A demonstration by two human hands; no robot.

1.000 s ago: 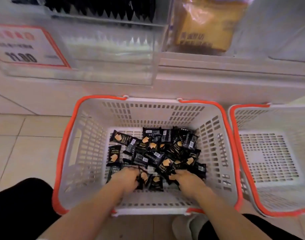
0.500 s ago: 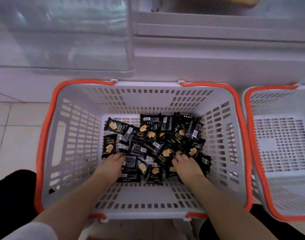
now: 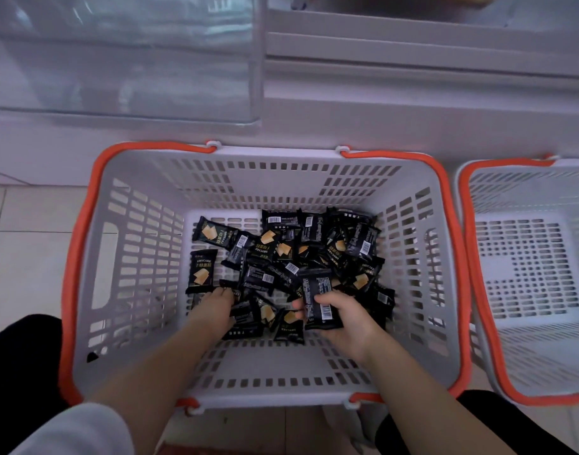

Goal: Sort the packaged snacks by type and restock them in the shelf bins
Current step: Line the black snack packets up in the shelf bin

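A white slotted basket with orange handles stands on the floor and holds several small black snack packets. My right hand grips one black packet, label side up, lifted a little above the pile. My left hand lies palm down on the packets at the pile's near left, its fingertips curled among them; what they hold is hidden. One packet lies apart at the left, face up with a yellow cracker picture.
A second white basket with an orange rim stands to the right, nothing visible inside. Clear plastic shelf bins and a white shelf base run along the top. Tiled floor lies at the left. My dark trouser knees flank the basket.
My right hand has turned palm up and lifted one black packet out of the pile. My left hand stayed pressed on the packets at the left. The camera tilted down.
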